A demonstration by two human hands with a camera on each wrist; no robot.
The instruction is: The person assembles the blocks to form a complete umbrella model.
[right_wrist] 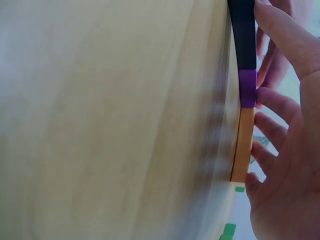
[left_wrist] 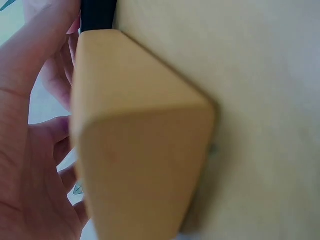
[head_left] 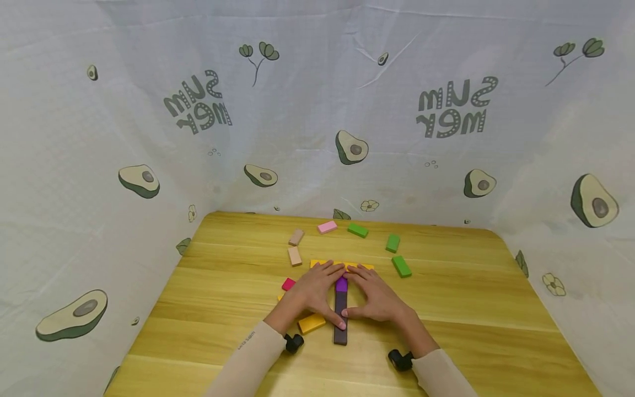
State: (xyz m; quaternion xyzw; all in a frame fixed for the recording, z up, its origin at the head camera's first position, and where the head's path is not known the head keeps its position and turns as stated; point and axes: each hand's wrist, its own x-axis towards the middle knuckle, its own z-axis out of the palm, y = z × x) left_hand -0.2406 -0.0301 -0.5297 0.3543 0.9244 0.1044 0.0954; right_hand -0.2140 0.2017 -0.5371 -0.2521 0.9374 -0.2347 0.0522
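In the head view, a dark block point(head_left: 340, 300) and a purple block point(head_left: 342, 284) line up end to end below a yellow-orange row point(head_left: 368, 266), forming a T. From the left side my left hand point(head_left: 316, 286) reaches over it, its fingertips near the row and its thumb on the dark block. My right hand point(head_left: 374, 295) mirrors it, thumb at the dark block's side, index fingertip by the purple block. The right wrist view shows the right fingers point(right_wrist: 272, 132) spread along the purple and orange edges. A yellow block point(head_left: 311, 324) lies below the left hand, large in the left wrist view.
Pink point(head_left: 327, 227) and beige blocks point(head_left: 296, 237) lie at the back left. Several green blocks point(head_left: 401, 266) are spread at the back and right. A red block point(head_left: 289, 284) sits left of the left hand, with a yellow piece partly hidden. A patterned cloth point(head_left: 307, 110) surrounds the table.
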